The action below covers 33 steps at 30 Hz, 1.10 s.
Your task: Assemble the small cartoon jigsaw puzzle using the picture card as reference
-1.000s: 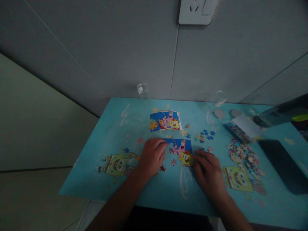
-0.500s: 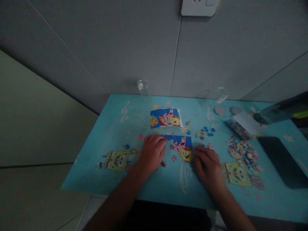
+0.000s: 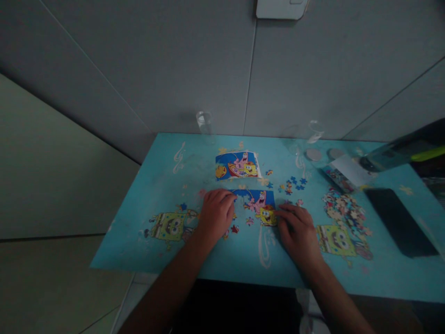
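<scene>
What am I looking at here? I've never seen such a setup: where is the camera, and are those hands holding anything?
There is no machine here, just a person's two bare hands. The camera is worn on their head, looking forward and down. On the blue-green table lies a partly joined puzzle, with a similar printed picture beyond it. To the right are loose blue pieces, a larger pile of pieces and a dark flat object.

The left hand covers the puzzle's left part, so I can't tell whether it holds a piece. The right hand has its fingertips at the puzzle's right edge, with nothing visibly gripped.
</scene>
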Motion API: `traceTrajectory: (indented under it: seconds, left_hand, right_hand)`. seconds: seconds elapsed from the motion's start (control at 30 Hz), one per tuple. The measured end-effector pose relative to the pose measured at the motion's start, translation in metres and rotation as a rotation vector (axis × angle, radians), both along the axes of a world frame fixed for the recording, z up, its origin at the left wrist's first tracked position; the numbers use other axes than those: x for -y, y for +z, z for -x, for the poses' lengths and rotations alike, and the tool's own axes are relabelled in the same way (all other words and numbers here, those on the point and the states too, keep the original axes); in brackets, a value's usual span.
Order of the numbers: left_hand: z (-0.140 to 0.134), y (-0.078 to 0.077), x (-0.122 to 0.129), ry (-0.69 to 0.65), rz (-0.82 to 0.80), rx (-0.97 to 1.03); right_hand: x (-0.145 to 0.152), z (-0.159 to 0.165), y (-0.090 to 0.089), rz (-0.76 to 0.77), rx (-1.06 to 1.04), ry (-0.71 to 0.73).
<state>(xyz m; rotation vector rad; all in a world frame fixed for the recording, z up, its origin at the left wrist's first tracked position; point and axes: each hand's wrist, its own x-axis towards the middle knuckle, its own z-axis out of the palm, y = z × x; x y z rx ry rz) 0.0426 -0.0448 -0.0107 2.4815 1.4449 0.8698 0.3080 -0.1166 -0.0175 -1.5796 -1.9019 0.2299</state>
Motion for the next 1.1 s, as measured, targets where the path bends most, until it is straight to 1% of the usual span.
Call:
traceTrajectory:
  seconds: [0.53,0.67,0.73,0.9,0.97,1.1]
  left_hand:
    - [0.000,-0.002,0.001,-0.030,0.026,0.010]
    - [0.001,0.000,0.000,-0.029,0.015,0.030]
    - [0.005,0.001,-0.002,-0.010,-0.013,0.061]
    - [0.015,0.004,-0.007,0.097,-0.080,0.145]
    - [0.016,0.004,-0.007,0.102,-0.075,0.146]
    - [0.014,0.003,-0.004,0.065,-0.062,0.131]
  right_hand:
    - [0.001,0.001,0.001,-0.004,-0.012,-0.001]
    - [0.000,0.001,0.000,0.003,-0.015,-0.005]
    - [-0.001,0.000,-0.001,0.000,-0.015,-0.003]
    - [-0.002,0.001,0.000,-0.013,-0.021,-0.002]
    - [-0.002,0.002,0.001,-0.012,-0.022,-0.002]
    - [-0.001,0.004,0.004,-0.019,-0.022,-0.009]
